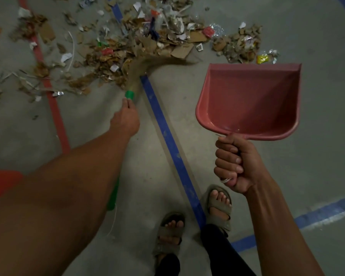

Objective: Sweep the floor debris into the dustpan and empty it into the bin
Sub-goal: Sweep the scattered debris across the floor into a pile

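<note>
A wide pile of debris (139, 38), with torn cardboard, paper scraps and plastic bits, covers the concrete floor ahead. My left hand (126, 120) grips the green handle of a grass broom (147, 65), whose blurred bristles lie against the near edge of the pile. My right hand (234, 165) grips the handle of a pink dustpan (251, 100). The dustpan is held up off the floor to the right of the broom, its mouth pointing toward the debris, and its inside is empty.
Blue tape lines (167, 136) and a red tape line (54, 108) cross the grey floor. My sandalled feet (217, 204) stand at the bottom centre. An orange-red object (2, 184) shows at the left edge. No bin is in view.
</note>
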The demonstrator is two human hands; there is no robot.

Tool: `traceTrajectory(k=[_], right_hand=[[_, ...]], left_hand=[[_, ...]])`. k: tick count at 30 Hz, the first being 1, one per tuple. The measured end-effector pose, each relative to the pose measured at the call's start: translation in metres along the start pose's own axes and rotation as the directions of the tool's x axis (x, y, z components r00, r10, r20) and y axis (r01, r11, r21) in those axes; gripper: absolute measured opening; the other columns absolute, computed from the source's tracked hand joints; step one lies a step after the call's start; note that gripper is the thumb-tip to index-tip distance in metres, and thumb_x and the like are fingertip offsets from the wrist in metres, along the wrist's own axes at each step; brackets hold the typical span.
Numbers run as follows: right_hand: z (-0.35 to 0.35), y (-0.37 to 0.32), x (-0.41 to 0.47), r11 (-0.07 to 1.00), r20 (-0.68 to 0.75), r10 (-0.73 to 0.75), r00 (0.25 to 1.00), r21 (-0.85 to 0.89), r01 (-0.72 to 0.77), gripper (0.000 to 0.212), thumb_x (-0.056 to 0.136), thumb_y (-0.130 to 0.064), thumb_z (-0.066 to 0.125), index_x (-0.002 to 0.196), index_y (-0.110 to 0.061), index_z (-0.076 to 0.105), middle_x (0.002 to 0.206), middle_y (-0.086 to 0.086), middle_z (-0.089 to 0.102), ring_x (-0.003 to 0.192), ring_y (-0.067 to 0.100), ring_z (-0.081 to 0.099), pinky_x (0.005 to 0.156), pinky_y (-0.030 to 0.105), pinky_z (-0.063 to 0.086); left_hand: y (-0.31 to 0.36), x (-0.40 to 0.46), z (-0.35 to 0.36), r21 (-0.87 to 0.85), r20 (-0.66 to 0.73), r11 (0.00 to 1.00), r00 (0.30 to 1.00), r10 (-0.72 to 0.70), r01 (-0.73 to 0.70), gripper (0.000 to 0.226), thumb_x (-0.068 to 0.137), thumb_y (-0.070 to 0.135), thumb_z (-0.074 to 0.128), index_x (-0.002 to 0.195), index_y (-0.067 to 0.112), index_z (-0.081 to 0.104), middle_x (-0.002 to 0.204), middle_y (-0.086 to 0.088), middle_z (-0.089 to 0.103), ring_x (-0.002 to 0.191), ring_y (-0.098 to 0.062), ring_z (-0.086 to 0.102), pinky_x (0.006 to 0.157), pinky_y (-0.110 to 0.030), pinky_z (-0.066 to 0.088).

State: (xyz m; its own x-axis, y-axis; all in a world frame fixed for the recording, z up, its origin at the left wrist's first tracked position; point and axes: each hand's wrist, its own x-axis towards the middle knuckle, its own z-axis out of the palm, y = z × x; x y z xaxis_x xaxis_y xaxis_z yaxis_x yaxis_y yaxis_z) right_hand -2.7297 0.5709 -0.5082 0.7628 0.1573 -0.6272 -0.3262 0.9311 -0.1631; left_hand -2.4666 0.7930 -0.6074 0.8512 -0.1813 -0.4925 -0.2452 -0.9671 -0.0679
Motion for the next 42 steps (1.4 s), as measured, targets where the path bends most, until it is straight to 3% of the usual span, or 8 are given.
traceTrajectory(k=[10, 14, 19, 23, 27, 32, 36, 42], right_hand=[[0.009, 0.007, 0.012, 0.999, 0.025, 0.028, 0.999, -0.020, -0.027, 0.043, 0.097, -0.018, 0.047, 0.058, -0.024, 0.028, 0.038, -0.009, 0.022, 0.027, 0.004, 0.018, 0.035, 0.016, 0.012], [0.008, 0.010, 0.012, 1.000, 0.015, 0.020, 1.000, -0.015, -0.020, 0.044, 0.097, -0.018, 0.046, 0.057, -0.023, 0.029, 0.038, -0.009, 0.022, 0.028, 0.005, 0.014, 0.034, 0.016, 0.012], [0.006, 0.011, 0.011, 1.000, 0.011, 0.022, 1.000, -0.023, -0.022, 0.043, 0.097, -0.019, 0.045, 0.058, -0.024, 0.028, 0.038, -0.009, 0.022, 0.028, 0.006, 0.013, 0.033, 0.016, 0.013], [0.007, 0.012, 0.016, 0.999, 0.021, 0.024, 1.000, -0.028, -0.023, 0.043, 0.097, -0.019, 0.045, 0.057, -0.023, 0.030, 0.038, -0.009, 0.023, 0.027, 0.005, 0.017, 0.033, 0.016, 0.013], [0.012, 0.012, 0.025, 0.999, 0.032, 0.024, 0.999, -0.039, -0.022, 0.042, 0.095, -0.018, 0.049, 0.059, -0.024, 0.028, 0.038, -0.009, 0.024, 0.026, 0.004, 0.022, 0.033, 0.017, 0.015], [0.020, 0.009, 0.034, 0.998, 0.052, 0.039, 0.998, -0.058, -0.036, 0.042, 0.096, -0.018, 0.048, 0.058, -0.024, 0.029, 0.038, -0.009, 0.025, 0.026, 0.004, 0.022, 0.033, 0.016, 0.015], [0.026, 0.007, 0.041, 0.996, 0.064, 0.062, 0.996, -0.072, -0.057, 0.043, 0.097, -0.018, 0.046, 0.058, -0.023, 0.029, 0.038, -0.009, 0.024, 0.026, 0.004, 0.022, 0.033, 0.016, 0.015], [0.031, 0.011, 0.045, 0.993, 0.063, 0.076, 0.995, -0.090, -0.070, 0.042, 0.097, -0.018, 0.045, 0.058, -0.023, 0.030, 0.039, -0.008, 0.022, 0.026, 0.004, 0.021, 0.034, 0.015, 0.014]], left_hand=[[-0.016, -0.020, 0.006, -0.248, -0.174, 0.968, 0.980, -0.094, 0.048, 0.081, 0.099, 0.006, 0.051, 0.164, 0.007, 0.004, 0.173, -0.008, -0.003, 0.131, -0.046, 0.050, 0.106, -0.051, 0.045], [-0.010, -0.043, 0.025, -0.230, -0.186, 0.969, 0.981, 0.048, -0.091, 0.080, 0.101, 0.005, 0.045, 0.165, 0.016, -0.003, 0.172, 0.003, -0.011, 0.115, -0.041, 0.060, 0.099, -0.048, 0.052], [0.002, -0.060, 0.062, -0.088, -0.125, 0.944, 0.943, 0.308, -0.319, 0.084, 0.099, 0.004, 0.043, 0.164, 0.020, -0.006, 0.171, 0.010, -0.018, 0.071, -0.026, 0.058, 0.069, -0.043, 0.056], [0.005, -0.054, 0.077, 0.039, 0.084, 0.921, 0.920, 0.384, -0.388, 0.082, 0.098, 0.006, 0.040, 0.165, 0.025, -0.004, 0.172, 0.007, -0.011, 0.104, -0.036, 0.063, 0.087, -0.048, 0.057], [-0.009, -0.029, 0.066, 0.063, 0.156, 0.970, 0.962, 0.223, -0.235, 0.073, 0.100, 0.015, 0.039, 0.165, 0.019, 0.005, 0.173, 0.001, 0.002, 0.139, -0.041, 0.045, 0.112, -0.052, 0.043], [-0.059, 0.036, 0.033, -0.075, 0.015, 0.994, 0.996, -0.083, 0.084, 0.057, 0.102, 0.020, 0.038, 0.157, 0.006, 0.027, 0.159, -0.017, 0.038, 0.134, -0.044, 0.050, 0.113, -0.054, 0.042], [-0.076, 0.034, -0.008, -0.110, -0.119, 0.983, 0.980, -0.159, 0.146, 0.077, 0.098, 0.012, 0.053, 0.162, 0.005, 0.010, 0.171, -0.011, 0.010, 0.139, -0.048, 0.041, 0.113, -0.055, 0.037], [-0.085, 0.025, -0.027, -0.263, -0.144, 0.938, 0.952, -0.268, 0.224, 0.074, 0.099, 0.009, 0.053, 0.161, -0.003, 0.014, 0.169, -0.019, 0.013, 0.145, -0.043, 0.036, 0.118, -0.048, 0.031]])
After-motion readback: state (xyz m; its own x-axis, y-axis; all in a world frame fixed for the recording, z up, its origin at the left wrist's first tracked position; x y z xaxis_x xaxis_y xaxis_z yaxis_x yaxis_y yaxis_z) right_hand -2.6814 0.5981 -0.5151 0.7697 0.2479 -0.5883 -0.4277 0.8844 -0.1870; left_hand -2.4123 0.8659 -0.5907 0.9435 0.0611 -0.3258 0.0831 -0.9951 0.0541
